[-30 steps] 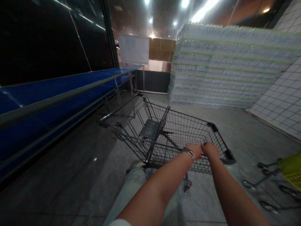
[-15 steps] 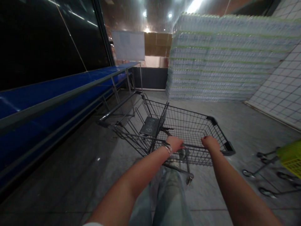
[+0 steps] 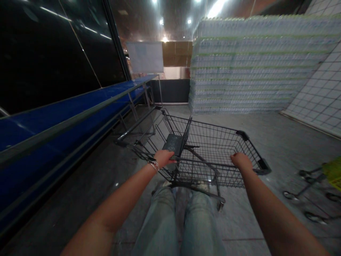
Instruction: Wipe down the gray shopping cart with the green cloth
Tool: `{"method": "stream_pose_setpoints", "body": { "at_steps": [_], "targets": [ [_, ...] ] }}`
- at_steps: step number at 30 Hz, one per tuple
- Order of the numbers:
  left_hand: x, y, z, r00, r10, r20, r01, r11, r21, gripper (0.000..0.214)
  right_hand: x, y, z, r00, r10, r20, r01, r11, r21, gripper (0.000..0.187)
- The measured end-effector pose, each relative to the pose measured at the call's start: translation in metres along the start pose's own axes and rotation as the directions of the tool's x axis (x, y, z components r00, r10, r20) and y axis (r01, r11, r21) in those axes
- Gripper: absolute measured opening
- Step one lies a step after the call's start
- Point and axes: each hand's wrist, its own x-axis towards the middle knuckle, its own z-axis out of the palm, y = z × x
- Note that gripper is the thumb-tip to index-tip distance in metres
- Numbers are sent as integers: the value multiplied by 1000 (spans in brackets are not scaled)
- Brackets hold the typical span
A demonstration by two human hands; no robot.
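Note:
A dark wire shopping cart (image 3: pixel 213 142) stands sideways before me, its handle at the left and its basket at the right. On the near side rim, beside the black child-seat flap (image 3: pixel 173 143), my left hand (image 3: pixel 164 157) is closed over the rail; a bracelet is on that wrist. My right hand (image 3: pixel 242 162) grips the same rim farther right, near the front corner, with its fingers curled round it. The basket shows bare wire. My legs in jeans are against the near side of the cart.
Blue shelves with a metal rail (image 3: pixel 106 97) run along the left. A tall stack of wrapped bottles (image 3: pixel 253 67) rises at the back right. A yellow cart (image 3: pixel 333 174) on wheels stands at the right edge, near a white wire-grid panel (image 3: pixel 319 85).
My left hand has slid left along the near rim, from mid-basket to beside the child-seat flap. My right hand keeps its place on the rim. The view has shifted slightly.

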Motion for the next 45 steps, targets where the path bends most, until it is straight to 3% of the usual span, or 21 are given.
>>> {"method": "stream_pose_setpoints", "body": {
  "at_steps": [4, 7, 10, 14, 21, 45],
  "targets": [
    [-18, -42, -7, 997, -54, 56, 49, 995, 83, 46, -1, 0, 1, 1000, -20, -9, 20, 1000, 9, 42],
    [-26, -60, -10, 996, -49, 69, 40, 990, 135, 43, -2, 0, 1, 999, -20, -25, 20, 1000, 23, 41],
    [-27, -58, -8, 995, -88, 55, 79, 988, 134, 44, -3, 0, 0, 1000, -11, -17, 11, 1000, 19, 41],
    [-27, -41, -4, 991, -126, 47, 121, 987, 105, 48, -6, -2, -2, 1000, -6, -9, 6, 1000, 11, 42],
    [-18, 7, -3, 997, -83, 7, 82, 993, 82, 52, -6, -1, 2, 999, -26, -45, 26, 1000, 15, 42],
    [82, 232, -8, 984, 175, 16, -170, 973, -155, 67, -12, -7, -4, 999, 6, -44, -5, 1000, 31, 41]
  ]
}}
